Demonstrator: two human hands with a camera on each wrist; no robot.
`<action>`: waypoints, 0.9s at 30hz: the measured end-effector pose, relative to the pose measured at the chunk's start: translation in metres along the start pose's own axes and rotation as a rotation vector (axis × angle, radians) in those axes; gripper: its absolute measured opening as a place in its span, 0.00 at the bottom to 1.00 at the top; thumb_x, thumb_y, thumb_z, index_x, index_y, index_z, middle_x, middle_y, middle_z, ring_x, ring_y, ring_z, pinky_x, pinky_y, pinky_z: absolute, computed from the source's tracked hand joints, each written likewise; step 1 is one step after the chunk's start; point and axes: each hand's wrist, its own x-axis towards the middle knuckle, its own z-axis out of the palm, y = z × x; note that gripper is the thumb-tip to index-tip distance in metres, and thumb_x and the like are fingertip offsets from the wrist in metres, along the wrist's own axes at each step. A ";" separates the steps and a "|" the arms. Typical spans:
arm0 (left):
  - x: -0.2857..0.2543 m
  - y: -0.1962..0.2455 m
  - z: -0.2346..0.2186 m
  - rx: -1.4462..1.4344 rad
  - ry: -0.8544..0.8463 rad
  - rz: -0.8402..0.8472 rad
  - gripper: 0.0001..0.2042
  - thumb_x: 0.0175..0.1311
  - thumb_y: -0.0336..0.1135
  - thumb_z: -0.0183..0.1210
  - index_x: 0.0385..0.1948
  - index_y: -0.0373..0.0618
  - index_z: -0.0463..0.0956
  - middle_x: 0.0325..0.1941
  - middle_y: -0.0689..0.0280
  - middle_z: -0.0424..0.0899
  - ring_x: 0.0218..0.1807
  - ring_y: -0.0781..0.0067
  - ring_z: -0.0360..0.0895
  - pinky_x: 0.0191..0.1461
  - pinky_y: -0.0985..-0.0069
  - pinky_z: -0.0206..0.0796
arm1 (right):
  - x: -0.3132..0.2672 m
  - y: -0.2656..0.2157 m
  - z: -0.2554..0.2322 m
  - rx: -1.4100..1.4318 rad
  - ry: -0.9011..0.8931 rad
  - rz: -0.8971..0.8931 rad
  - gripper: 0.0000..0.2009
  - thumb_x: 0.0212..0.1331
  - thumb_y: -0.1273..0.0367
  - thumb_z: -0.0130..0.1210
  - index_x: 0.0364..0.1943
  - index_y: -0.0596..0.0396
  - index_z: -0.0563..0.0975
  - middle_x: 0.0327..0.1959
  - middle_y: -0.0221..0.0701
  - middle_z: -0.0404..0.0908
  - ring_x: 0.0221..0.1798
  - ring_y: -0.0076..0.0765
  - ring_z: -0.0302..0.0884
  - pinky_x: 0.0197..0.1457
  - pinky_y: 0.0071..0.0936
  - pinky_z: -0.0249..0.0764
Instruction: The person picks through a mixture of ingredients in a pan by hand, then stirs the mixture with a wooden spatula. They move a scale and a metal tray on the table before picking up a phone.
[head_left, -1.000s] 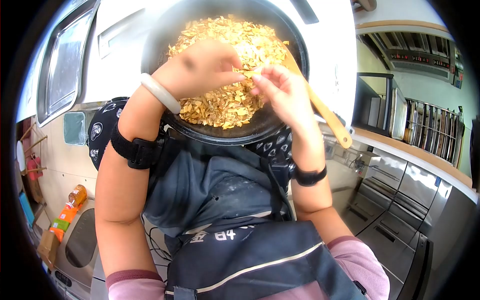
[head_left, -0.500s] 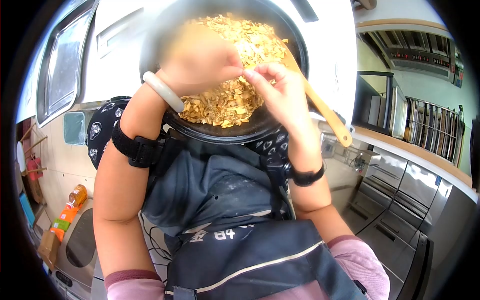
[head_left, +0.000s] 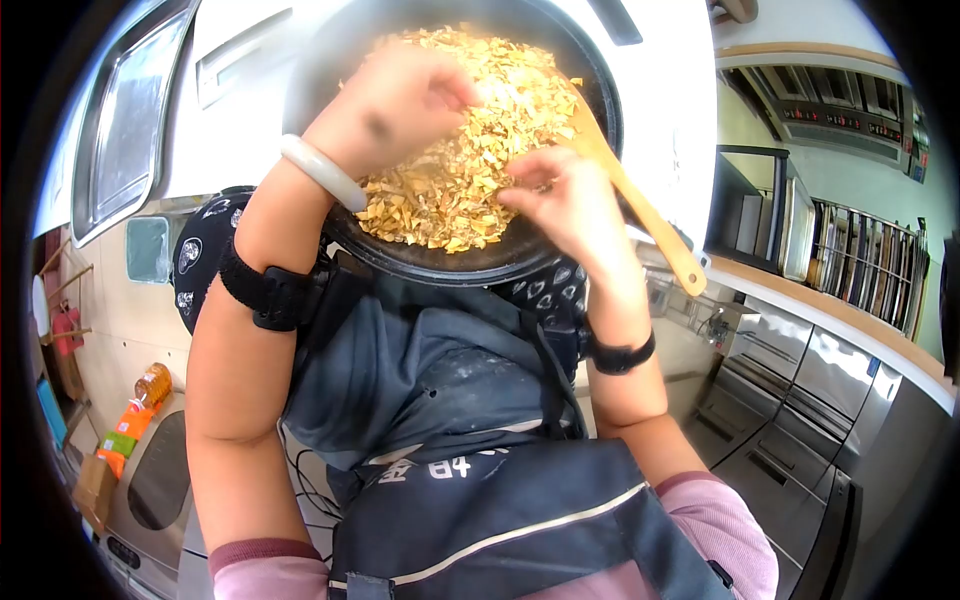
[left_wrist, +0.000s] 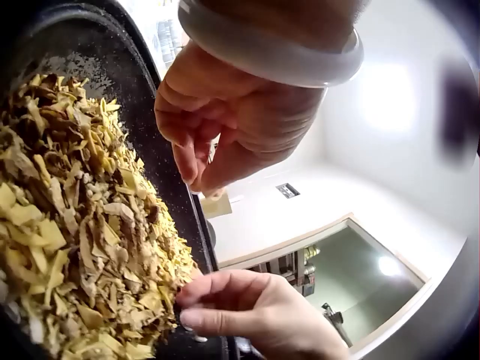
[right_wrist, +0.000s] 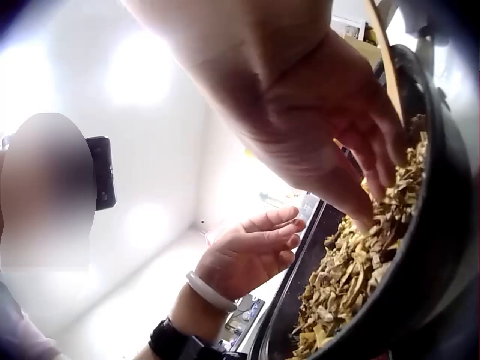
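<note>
Thin yellow-brown chips (head_left: 515,105) lie heaped in a round black pan (head_left: 468,275) in front of the person. My left hand (head_left: 390,105), with a white bangle (head_left: 322,172) at its wrist, is over the left side of the heap. Its fingers are loosely bent, and no chip shows in them. At the heap's right side is my right hand (head_left: 575,205). In the right wrist view its fingertips (right_wrist: 365,223) reach down to the chips, thumb and fingers a little apart. A wooden spatula (head_left: 650,225) leans across the pan's right rim.
A shiny metal tray (head_left: 125,130) stands on the white surface to the left. On the right is a counter with a rack (head_left: 865,250) of upright flat items. Lower left are an orange-brown bottle (head_left: 152,385) and small boxes.
The hands' fingertips met over the heap before; now they are apart. My left hand has drawn up and left, my right hand down toward the chips. A yellow piece earlier between them no longer shows.
</note>
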 end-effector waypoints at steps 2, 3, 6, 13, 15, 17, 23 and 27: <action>-0.002 0.002 0.003 0.057 0.005 0.008 0.07 0.50 0.26 0.63 0.31 0.38 0.79 0.27 0.67 0.80 0.28 0.82 0.73 0.35 0.82 0.68 | -0.004 0.004 0.007 -0.229 -0.085 -0.074 0.13 0.38 0.69 0.66 0.31 0.55 0.79 0.30 0.40 0.79 0.35 0.45 0.77 0.42 0.36 0.72; -0.002 0.003 0.005 0.116 0.013 0.018 0.08 0.49 0.27 0.63 0.31 0.39 0.79 0.27 0.66 0.80 0.28 0.80 0.74 0.34 0.81 0.68 | -0.003 0.006 0.012 -0.235 -0.078 -0.087 0.11 0.39 0.68 0.65 0.29 0.55 0.79 0.30 0.39 0.79 0.36 0.45 0.77 0.41 0.37 0.72; -0.001 0.003 0.007 0.078 -0.005 0.065 0.08 0.50 0.29 0.63 0.31 0.38 0.79 0.27 0.65 0.80 0.28 0.79 0.74 0.34 0.81 0.68 | -0.001 0.004 0.012 -0.205 -0.077 -0.027 0.09 0.41 0.68 0.64 0.28 0.56 0.80 0.27 0.38 0.80 0.32 0.44 0.78 0.39 0.35 0.73; -0.005 0.014 0.010 -0.068 -0.276 0.013 0.07 0.55 0.29 0.60 0.32 0.35 0.77 0.25 0.63 0.80 0.29 0.80 0.75 0.35 0.81 0.69 | 0.001 -0.004 -0.005 0.235 -0.073 0.042 0.10 0.50 0.68 0.62 0.32 0.62 0.81 0.22 0.34 0.81 0.23 0.25 0.76 0.31 0.22 0.71; -0.005 0.011 0.013 -0.049 -0.283 0.034 0.07 0.55 0.29 0.60 0.32 0.35 0.77 0.25 0.63 0.80 0.29 0.79 0.75 0.35 0.80 0.69 | 0.004 -0.002 -0.004 0.262 -0.029 -0.035 0.09 0.50 0.69 0.61 0.32 0.61 0.81 0.24 0.35 0.80 0.26 0.30 0.76 0.32 0.25 0.71; -0.006 0.009 0.014 -0.031 -0.293 0.055 0.07 0.55 0.29 0.60 0.32 0.35 0.77 0.24 0.63 0.80 0.28 0.78 0.75 0.35 0.79 0.69 | 0.005 -0.002 -0.004 0.197 0.009 -0.118 0.08 0.50 0.69 0.60 0.33 0.60 0.81 0.25 0.36 0.80 0.28 0.32 0.76 0.33 0.26 0.71; -0.005 0.009 0.015 0.183 -0.243 0.246 0.06 0.56 0.29 0.59 0.31 0.35 0.77 0.25 0.60 0.80 0.27 0.74 0.76 0.34 0.78 0.69 | 0.003 -0.012 -0.006 0.049 0.105 -0.230 0.07 0.51 0.71 0.59 0.33 0.58 0.81 0.24 0.35 0.78 0.30 0.37 0.76 0.34 0.28 0.70; -0.002 0.019 0.011 -0.102 -0.219 0.120 0.06 0.58 0.29 0.58 0.29 0.36 0.78 0.24 0.64 0.80 0.28 0.79 0.76 0.33 0.82 0.67 | 0.006 0.000 -0.008 0.654 0.060 -0.069 0.05 0.53 0.72 0.60 0.31 0.60 0.81 0.24 0.28 0.80 0.26 0.23 0.74 0.31 0.21 0.70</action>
